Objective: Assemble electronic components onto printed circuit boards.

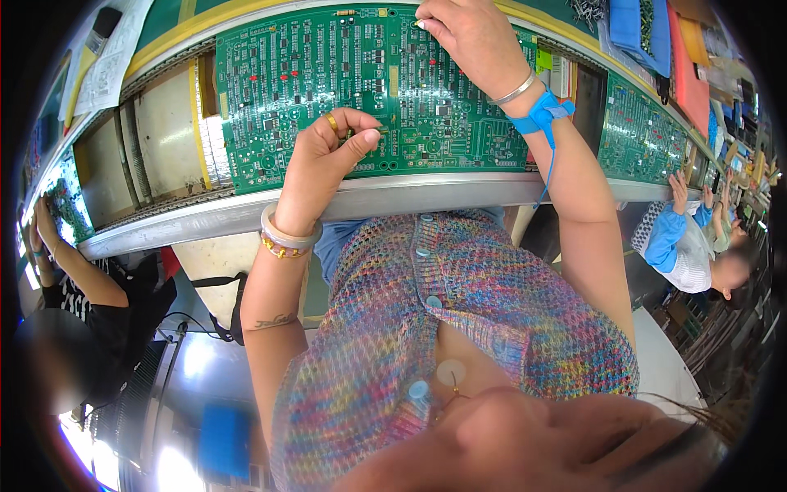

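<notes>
A large green circuit board (pixel 270 102), dense with small chips and a few red parts, lies across the rails in front of me. Over its near middle, my left hand (pixel 328 156) is closed, thumb and forefinger pinched close to the board's surface; anything between them is too small to name. My right hand (pixel 479 49) reaches to the far edge of the board, its fingers pinched too. A tiny pale spot shows at those fingertips, and I cannot tell whether it is a part or a nail. A blue wrist strap (pixel 541 115) with a cord circles my right wrist.
A metal rail (pixel 393 193) runs along the near side. Another green board (pixel 643 135) lies farther right on the line. Blue bins (pixel 639 33) with loose parts stand at the far right. Co-workers sit on both sides, one with blue sleeves (pixel 666 238). Papers (pixel 106 70) lie far left.
</notes>
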`<action>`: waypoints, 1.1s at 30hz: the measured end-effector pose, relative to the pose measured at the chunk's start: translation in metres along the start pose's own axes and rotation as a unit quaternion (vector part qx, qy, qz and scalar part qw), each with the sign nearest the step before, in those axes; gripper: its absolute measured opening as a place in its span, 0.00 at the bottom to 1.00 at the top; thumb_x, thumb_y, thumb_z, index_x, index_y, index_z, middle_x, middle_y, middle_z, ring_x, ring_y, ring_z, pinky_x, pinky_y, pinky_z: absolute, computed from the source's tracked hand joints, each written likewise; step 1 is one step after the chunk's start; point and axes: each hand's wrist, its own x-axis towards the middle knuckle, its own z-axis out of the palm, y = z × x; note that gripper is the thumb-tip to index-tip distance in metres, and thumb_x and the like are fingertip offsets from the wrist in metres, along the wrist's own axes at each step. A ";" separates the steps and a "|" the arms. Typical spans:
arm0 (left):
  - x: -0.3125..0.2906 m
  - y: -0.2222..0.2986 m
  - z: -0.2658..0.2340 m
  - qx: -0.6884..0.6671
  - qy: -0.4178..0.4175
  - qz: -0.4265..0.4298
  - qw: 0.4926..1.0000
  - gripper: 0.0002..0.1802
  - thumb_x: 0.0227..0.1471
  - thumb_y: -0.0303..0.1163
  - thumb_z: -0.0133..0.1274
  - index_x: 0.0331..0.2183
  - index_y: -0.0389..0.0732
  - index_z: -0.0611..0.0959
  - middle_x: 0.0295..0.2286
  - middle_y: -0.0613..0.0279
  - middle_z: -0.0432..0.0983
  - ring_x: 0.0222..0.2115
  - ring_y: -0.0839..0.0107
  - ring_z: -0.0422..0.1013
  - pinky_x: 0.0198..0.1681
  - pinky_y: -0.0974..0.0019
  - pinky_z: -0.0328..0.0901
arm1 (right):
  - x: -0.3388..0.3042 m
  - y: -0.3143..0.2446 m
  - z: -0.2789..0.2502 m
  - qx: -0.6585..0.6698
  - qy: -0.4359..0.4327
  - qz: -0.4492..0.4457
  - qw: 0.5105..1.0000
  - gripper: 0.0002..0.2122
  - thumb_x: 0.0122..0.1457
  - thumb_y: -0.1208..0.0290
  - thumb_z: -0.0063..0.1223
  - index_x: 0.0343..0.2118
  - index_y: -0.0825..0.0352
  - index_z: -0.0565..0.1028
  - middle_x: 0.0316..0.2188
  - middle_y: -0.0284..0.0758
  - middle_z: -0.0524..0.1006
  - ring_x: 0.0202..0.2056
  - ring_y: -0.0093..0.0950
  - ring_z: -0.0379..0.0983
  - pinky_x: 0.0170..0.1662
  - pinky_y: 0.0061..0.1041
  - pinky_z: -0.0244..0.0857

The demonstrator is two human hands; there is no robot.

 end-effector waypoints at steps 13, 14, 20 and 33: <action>0.003 -0.006 -0.002 -0.006 -0.008 0.006 1.000 0.09 0.56 0.31 0.51 0.38 0.37 0.78 0.24 0.74 0.70 0.19 0.89 0.53 0.20 0.82 0.46 | -0.007 -0.011 0.002 0.003 0.040 -0.047 0.998 0.04 0.51 0.74 0.52 0.27 0.68 0.72 0.27 0.38 0.68 0.34 0.37 0.64 0.41 0.33 0.61; 0.003 -0.006 -0.002 -0.006 -0.007 0.011 1.000 0.09 0.56 0.31 0.51 0.38 0.37 0.78 0.24 0.74 0.70 0.19 0.89 0.53 0.20 0.82 0.46 | -0.013 -0.017 0.001 0.031 0.050 -0.024 0.998 0.05 0.50 0.72 0.54 0.29 0.66 0.75 0.28 0.35 0.71 0.33 0.35 0.67 0.38 0.31 0.63; -0.009 -0.012 0.003 -0.153 -0.034 0.018 0.987 0.09 0.56 0.32 0.51 0.36 0.37 0.79 0.24 0.72 0.72 0.18 0.89 0.54 0.19 0.81 0.48 | -0.047 -0.083 -0.011 0.155 0.021 -0.030 0.987 0.06 0.48 0.71 0.57 0.30 0.62 0.76 0.27 0.32 0.74 0.31 0.33 0.70 0.33 0.30 0.66; -0.016 0.007 -0.025 -0.026 0.060 0.051 0.997 0.16 0.60 0.27 0.39 0.47 0.30 0.72 0.26 0.69 0.72 0.17 0.89 0.52 0.18 0.82 0.46 | -0.043 -0.046 0.019 0.070 0.003 -0.009 0.997 0.05 0.48 0.73 0.57 0.30 0.62 0.75 0.29 0.31 0.73 0.33 0.32 0.68 0.36 0.29 0.65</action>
